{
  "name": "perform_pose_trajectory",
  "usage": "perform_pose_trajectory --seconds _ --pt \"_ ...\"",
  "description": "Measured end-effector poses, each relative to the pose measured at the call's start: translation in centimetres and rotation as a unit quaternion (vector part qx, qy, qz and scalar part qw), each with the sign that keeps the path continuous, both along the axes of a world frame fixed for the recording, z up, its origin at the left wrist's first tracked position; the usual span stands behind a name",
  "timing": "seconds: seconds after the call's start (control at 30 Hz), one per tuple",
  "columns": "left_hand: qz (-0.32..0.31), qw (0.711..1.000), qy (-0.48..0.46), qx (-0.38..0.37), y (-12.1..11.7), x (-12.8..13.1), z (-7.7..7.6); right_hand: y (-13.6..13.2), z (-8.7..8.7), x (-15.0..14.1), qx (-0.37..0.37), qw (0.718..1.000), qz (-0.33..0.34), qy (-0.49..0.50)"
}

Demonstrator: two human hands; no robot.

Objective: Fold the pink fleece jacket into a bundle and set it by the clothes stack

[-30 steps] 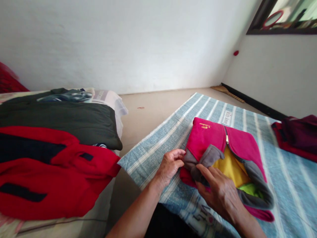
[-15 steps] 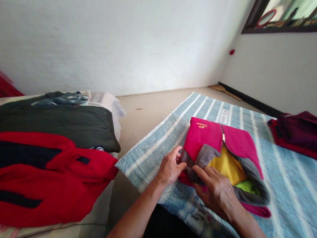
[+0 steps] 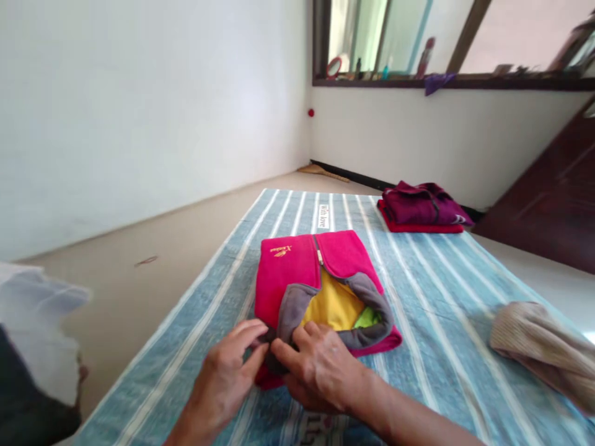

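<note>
Pinching a folded pink jacket's [image 3: 297,263] gray edge — left hand [image 3: 227,365] loosely curled, right hand [image 3: 320,365] nearly closed, striped cloth [image 3: 418,316] beneath.

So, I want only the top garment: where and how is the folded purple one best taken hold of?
Probably pinch the near edge of the purple garment, coming from the near side, a hand toward each end. It lies folded, and the red cloth beneath juts out in front, showing where they part.

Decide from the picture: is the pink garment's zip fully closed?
No, the pink garment gapes open below the zip pull, showing yellow cloth.
</note>
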State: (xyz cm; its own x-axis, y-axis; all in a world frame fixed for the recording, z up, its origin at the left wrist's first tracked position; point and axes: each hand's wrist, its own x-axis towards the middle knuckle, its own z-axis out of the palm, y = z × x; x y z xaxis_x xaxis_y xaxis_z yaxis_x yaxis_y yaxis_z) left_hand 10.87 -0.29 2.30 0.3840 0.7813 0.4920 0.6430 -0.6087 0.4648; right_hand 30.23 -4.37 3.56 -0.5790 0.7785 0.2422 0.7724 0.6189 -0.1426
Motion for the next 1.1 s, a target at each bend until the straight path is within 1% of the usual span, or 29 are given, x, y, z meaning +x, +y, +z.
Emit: perform_pose_trajectory --seconds 0.13,0.23,0.33,0.47,0.6,0.73,0.8,0.9,1.0,1.1 --pt "-0.026 0.998 0.013 0.05 0.8 0.7 1.0 0.2 -0.5 -0.1 0.027 1.0 -0.01 0.012" --pt "-0.034 0.997 0.03 0.059 1.1 1.2 1.4 0.1 -0.8 0.1 0.049 0.998 -0.011 0.032" --pt "-0.017 0.997 0.041 0.067 1.4 1.0 1.1 -0.2 -0.6 0.6 0.063 0.997 -0.007 0.049" --pt "0.03 0.995 0.054 0.084 1.8 0.4 0.6 -0.9 -0.2 1.5 0.072 0.994 -0.007 0.085" --pt "0.053 0.994 0.047 0.079 1.5 1.1 1.2 -1.8 -0.3 2.8 0.084 0.986 -0.039 0.136" --pt "0.039 0.994 0.047 0.091 1.1 2.4 2.0 -2.6 -1.1 4.1 0.092 0.977 -0.099 0.165" --pt "0.031 0.993 0.057 0.098 0.9 2.8 1.9 -2.9 -1.6 4.6 0.079 0.976 -0.116 0.169" --pt "0.037 0.993 0.07 0.09 0.6 2.9 1.6 -3.3 -2.3 5.0 0.079 0.976 -0.109 0.17" --pt "0.061 0.994 0.065 0.069 0.1 2.8 1.6 -3.5 -2.4 5.4 0.123 0.971 -0.099 0.177" --pt "0.091 0.994 0.044 0.049 -0.2 3.0 2.2 -3.1 -2.0 6.2 0.175 0.961 -0.111 0.181"
